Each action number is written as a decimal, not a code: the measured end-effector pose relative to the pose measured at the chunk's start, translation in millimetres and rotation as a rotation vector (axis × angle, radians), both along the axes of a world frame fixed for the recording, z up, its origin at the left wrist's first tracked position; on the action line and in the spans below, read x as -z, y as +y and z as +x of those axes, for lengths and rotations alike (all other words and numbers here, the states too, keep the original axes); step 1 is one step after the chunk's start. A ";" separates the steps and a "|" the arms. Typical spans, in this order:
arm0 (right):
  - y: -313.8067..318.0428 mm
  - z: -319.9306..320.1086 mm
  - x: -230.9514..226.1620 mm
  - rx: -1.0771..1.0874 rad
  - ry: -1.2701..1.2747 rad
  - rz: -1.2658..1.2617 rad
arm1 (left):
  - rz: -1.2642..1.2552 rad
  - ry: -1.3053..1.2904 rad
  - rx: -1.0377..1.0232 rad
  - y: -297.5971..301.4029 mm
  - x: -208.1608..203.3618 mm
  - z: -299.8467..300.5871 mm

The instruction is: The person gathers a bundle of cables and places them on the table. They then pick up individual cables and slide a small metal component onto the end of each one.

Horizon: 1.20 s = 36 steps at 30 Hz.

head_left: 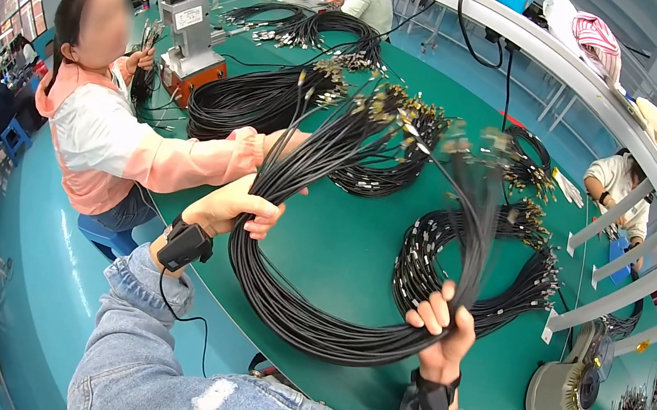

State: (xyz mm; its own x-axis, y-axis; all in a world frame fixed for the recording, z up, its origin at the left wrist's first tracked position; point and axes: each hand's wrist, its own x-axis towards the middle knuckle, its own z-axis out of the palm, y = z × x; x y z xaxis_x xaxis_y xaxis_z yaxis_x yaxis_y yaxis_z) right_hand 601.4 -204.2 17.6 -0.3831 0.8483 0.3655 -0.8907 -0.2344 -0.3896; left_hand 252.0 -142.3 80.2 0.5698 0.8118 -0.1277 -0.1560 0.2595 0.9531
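A large looped bundle of thin black cables [302,313] with metal connector ends hangs between my hands above the green table [348,243]. My left hand [235,205] grips the bundle on its left side, where the strands rise toward the connector ends [379,109]. My right hand [443,324] clutches the loop's right side, with the other end of the strands sweeping up and blurred. Both wrists carry black strapped devices, and my sleeves are blue denim.
Several more coiled black cable bundles [242,99] lie across the table. A person in a pink and white jacket [109,142] sits at the left, one hand reaching to my bundle. Another person [618,188] works at the right. A grey round machine [563,388] stands near the right edge.
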 end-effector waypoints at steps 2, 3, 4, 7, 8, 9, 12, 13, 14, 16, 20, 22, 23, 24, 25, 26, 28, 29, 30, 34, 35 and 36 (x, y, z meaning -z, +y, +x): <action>-9.7 5.4 -13.8 0.111 0.024 -0.089 | -0.043 -0.047 -0.016 8.5 13.2 0.4; -13.7 8.3 -18.2 0.213 0.051 -0.175 | -0.048 -0.048 -0.012 11.8 19.4 -0.5; -15.4 10.7 -19.7 0.313 0.077 -0.262 | -0.056 -0.038 -0.024 15.8 25.5 -1.9; -13.1 28.4 -2.5 0.446 0.098 -0.382 | -0.060 -0.033 -0.036 30.9 40.3 -0.2; -10.2 32.4 7.0 0.505 0.114 -0.437 | -0.070 -0.013 -0.001 37.0 44.3 -2.1; -11.4 32.9 20.9 0.497 0.112 -0.435 | -0.084 0.010 0.024 39.2 47.5 -6.5; -35.9 30.4 62.2 0.381 0.003 -0.428 | -0.083 0.072 0.094 46.5 50.7 -6.3; -42.7 22.7 68.7 0.349 -0.069 -0.391 | -0.067 0.125 0.131 49.6 49.1 -6.0; -47.2 15.8 72.6 0.350 -0.070 -0.392 | -0.051 0.178 0.170 53.6 48.5 -5.6; -56.8 -1.5 72.4 0.277 -0.086 -0.508 | -0.034 0.249 0.171 66.4 60.5 -15.2; -47.0 -15.5 78.4 0.315 -0.185 -0.767 | 0.080 0.446 0.124 73.6 69.7 -10.5; -45.0 -13.4 79.4 0.307 -0.178 -0.771 | 0.231 0.563 -0.018 71.2 69.1 -0.8; -44.3 -12.7 80.1 0.296 -0.171 -0.771 | 0.227 0.563 -0.026 69.2 70.2 0.0; -43.2 -12.4 80.6 0.282 -0.165 -0.770 | 0.226 0.540 -0.051 67.8 71.6 -0.8; -42.7 -12.1 81.9 0.268 -0.170 -0.768 | 0.226 0.518 -0.078 66.3 72.4 -2.4; -43.5 -11.5 84.2 0.253 -0.166 -0.746 | 0.227 0.497 -0.110 64.1 72.1 -4.2; -46.2 -10.3 89.4 0.211 -0.160 -0.696 | 0.300 0.545 -0.120 58.8 67.5 -3.7; -47.9 -8.3 89.6 0.177 -0.170 -0.680 | 0.376 0.594 -0.114 58.6 64.1 -3.0; -51.3 -6.6 86.0 0.208 -0.175 -0.667 | 0.387 0.564 -0.124 57.6 60.6 -5.5; -61.8 -5.0 75.7 0.245 -0.155 -0.487 | 0.537 0.487 -0.226 62.6 45.5 -15.9; -60.0 -8.2 78.9 0.212 -0.160 -0.479 | 0.508 0.383 -0.233 64.5 41.8 -17.8; -59.3 -12.6 82.7 0.206 -0.167 -0.478 | 0.480 0.276 -0.234 65.8 40.8 -20.1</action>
